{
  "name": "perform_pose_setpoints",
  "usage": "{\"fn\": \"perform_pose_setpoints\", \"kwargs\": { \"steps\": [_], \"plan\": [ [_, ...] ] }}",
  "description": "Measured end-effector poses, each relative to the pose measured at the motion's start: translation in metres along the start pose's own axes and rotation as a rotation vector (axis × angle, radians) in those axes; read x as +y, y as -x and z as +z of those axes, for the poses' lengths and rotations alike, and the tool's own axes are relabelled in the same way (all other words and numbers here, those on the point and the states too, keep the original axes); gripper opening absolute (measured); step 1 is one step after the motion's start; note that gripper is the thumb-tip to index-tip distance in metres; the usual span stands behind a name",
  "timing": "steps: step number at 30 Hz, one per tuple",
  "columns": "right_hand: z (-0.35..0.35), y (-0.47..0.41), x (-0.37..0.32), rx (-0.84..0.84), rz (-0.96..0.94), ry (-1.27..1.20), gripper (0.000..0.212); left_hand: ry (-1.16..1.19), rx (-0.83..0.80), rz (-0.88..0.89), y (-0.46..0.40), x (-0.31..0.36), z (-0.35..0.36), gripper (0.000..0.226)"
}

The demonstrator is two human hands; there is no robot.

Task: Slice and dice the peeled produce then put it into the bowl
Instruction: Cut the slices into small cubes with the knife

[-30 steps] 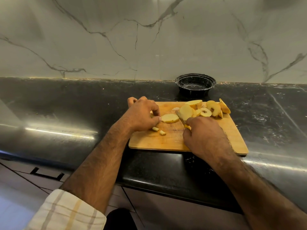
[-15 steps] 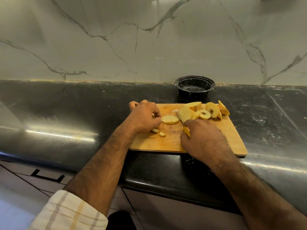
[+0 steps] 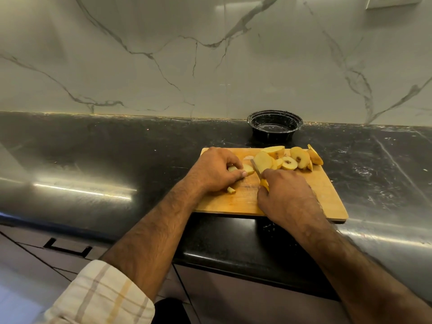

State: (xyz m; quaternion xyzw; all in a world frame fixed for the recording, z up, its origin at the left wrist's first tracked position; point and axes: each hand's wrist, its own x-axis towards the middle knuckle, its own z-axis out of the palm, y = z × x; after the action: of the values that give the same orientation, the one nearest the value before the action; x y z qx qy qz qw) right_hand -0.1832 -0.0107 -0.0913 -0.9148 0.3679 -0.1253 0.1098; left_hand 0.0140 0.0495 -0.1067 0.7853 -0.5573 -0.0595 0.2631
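Both hands curled: left hand (image 3: pixel 216 170) pinches slice (image 3: pixel 248 169) (right hand (image 3: pixel 286 195) grips knife (image 3: pixel 259 175)).

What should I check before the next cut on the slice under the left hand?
1. Slice pinned by left hand: ok.
2. Knife in right hand, firm grip: ok.
3. Left fingertips clear of the blade: cannot tell, they sit close.
4. Cutting board flat on the counter: ok.
5. Bowl upright and empty behind the board: ok.
6. Remaining slices piled clear of the cut: ok.
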Motion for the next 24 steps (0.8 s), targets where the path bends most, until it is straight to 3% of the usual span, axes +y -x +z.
{"fn": "perform_pose_setpoints", "kwargs": {
  "steps": [13,17,24],
  "plan": [
    [-0.001,-0.004,-0.002,-0.035,-0.007,-0.014,0.035,0.100,0.002,0.033,0.002,-0.014,-0.002,0.014],
    [-0.003,-0.002,-0.002,0.015,-0.030,-0.032,0.037,0.071,0.002,0.061,0.002,-0.011,-0.001,0.022],
    [-0.005,-0.002,-0.013,-0.094,-0.010,0.004,0.037,0.060,-0.012,0.060,0.000,-0.001,0.002,0.019]
  ]
}}
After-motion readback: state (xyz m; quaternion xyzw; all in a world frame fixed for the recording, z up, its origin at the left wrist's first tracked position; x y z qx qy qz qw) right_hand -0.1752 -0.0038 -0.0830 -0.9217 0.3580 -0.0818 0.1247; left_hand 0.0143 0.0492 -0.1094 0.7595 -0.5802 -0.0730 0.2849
